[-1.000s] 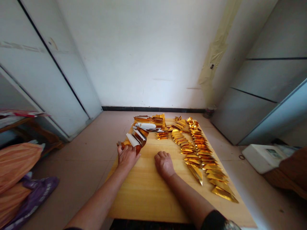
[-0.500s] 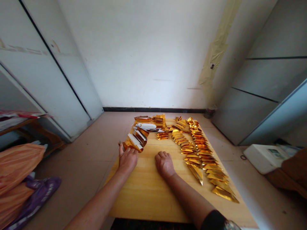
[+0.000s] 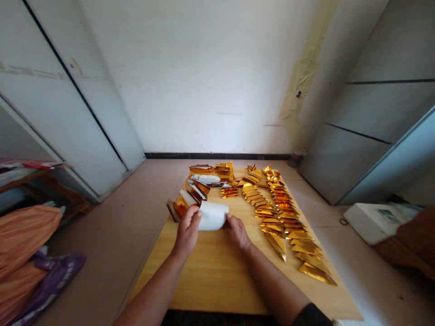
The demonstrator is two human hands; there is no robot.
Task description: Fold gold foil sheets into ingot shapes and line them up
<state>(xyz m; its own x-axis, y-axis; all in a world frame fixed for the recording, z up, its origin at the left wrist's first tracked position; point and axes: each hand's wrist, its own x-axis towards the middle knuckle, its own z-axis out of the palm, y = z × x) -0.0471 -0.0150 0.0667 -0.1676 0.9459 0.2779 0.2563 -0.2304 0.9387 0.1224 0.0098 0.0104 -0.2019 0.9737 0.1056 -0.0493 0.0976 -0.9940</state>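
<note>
A sheet of paper (image 3: 213, 216), its white side facing me, is stretched between my two hands above the wooden table. My left hand (image 3: 187, 226) pinches its left edge with the thumb on top. At the right edge, my right hand (image 3: 238, 231) grips the paper between thumb and fingers. Just behind my left hand lie folded stacks of gold and white paper (image 3: 183, 201). To the right, long overlapping rows of folded gold foil paper pieces (image 3: 292, 226) run along the table's side.
The wooden table (image 3: 204, 276) stands before a white wall. More gold foil paper (image 3: 224, 171) lies at its far edge. Orange and purple bags (image 3: 30, 253) are on the floor at left, a white box (image 3: 372, 222) at right, beside a grey cabinet (image 3: 367, 122).
A sheet of paper has come from the stack at left into both hands. My left hand moved right and nearer me; my right hand opened from a curl and took the sheet's right edge.
</note>
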